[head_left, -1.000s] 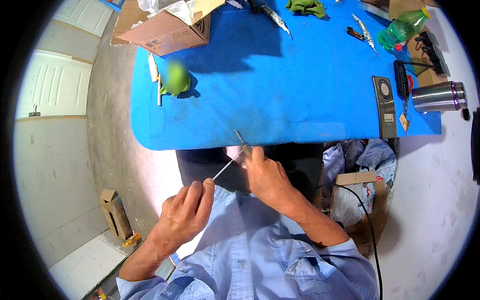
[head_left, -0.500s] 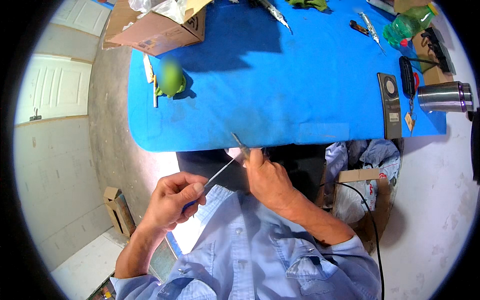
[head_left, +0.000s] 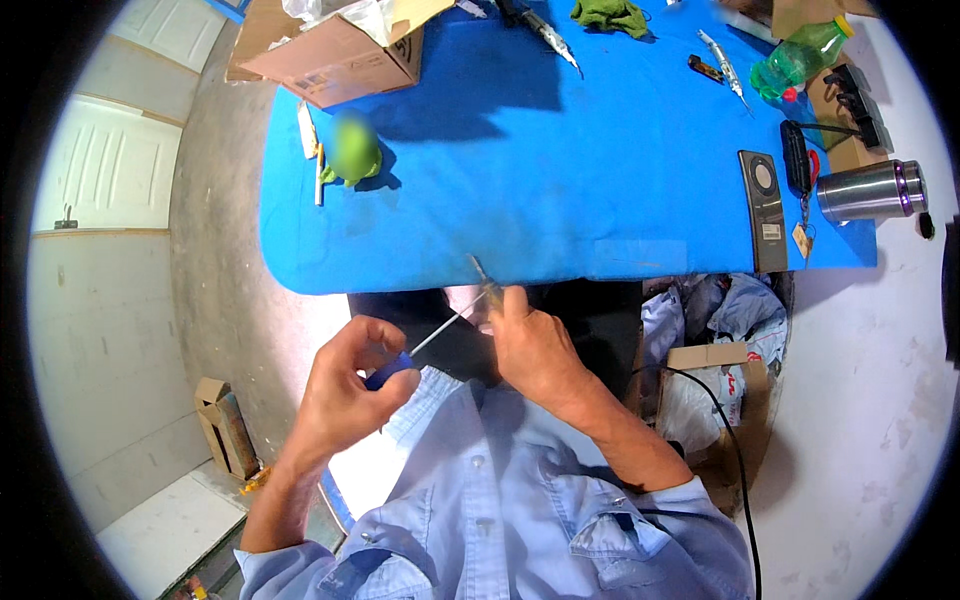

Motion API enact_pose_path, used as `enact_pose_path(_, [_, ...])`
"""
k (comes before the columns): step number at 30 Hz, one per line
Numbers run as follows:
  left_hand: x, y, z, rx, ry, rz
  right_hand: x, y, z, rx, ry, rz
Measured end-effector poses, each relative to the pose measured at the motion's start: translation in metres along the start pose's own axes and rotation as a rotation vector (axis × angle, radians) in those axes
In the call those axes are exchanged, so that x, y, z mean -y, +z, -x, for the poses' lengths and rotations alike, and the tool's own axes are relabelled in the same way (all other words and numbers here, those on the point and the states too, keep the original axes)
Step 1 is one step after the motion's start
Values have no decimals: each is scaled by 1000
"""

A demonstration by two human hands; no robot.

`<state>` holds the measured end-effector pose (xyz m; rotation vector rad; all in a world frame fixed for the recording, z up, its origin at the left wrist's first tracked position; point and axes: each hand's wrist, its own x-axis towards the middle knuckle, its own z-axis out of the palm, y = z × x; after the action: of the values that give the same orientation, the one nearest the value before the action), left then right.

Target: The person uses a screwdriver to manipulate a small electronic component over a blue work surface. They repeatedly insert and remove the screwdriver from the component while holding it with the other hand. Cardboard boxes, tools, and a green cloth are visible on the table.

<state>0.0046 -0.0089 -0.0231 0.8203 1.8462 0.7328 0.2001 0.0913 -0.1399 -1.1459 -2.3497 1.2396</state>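
Observation:
My left hand [head_left: 355,390] is closed around the blue handle [head_left: 388,370] of a screwdriver. Its thin metal shaft [head_left: 440,333] runs up to the right, to a small dark metal tool [head_left: 482,277] with a yellowish part. My right hand [head_left: 520,340] grips that tool just below the front edge of the blue-covered table [head_left: 550,220], fingers wrapped round it. I cannot tell exactly where the screwdriver's tip meets it.
On the table are a cardboard box [head_left: 330,70], green cloths [head_left: 610,17], silver handpieces [head_left: 720,68], a green bottle [head_left: 800,60], a steel flask [head_left: 865,190] and a power bank [head_left: 762,215]. Below at right are bagged items and a hanging cable [head_left: 735,440].
My left hand has turned over on the screwdriver, its fingers shifted so that more of the blue handle shows. My right hand stays about in place with the metal tool.

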Motion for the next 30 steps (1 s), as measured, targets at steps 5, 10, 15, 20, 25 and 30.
enact_pose_path(5, [-1,7,9,-106,739,-850,-11,10,-1,-24,-83,-56])
enact_pose_path(10, [2,10,15,-104,864,-1151,-1,3,-1,1,-2,-161])
enact_pose_path(15, [-9,4,10,47,774,-1082,-4,3,-2,25,-26,-133])
enact_pose_path(20, [-1,-3,-5,56,328,-304,2,-3,-2,34,1,-99])
enact_pose_path(25, [-1,-12,-15,161,-400,495,-5,7,-2,-26,-40,-72])
enact_pose_path(30, [5,-9,-15,173,-457,593,-2,1,-1,5,-10,-13])
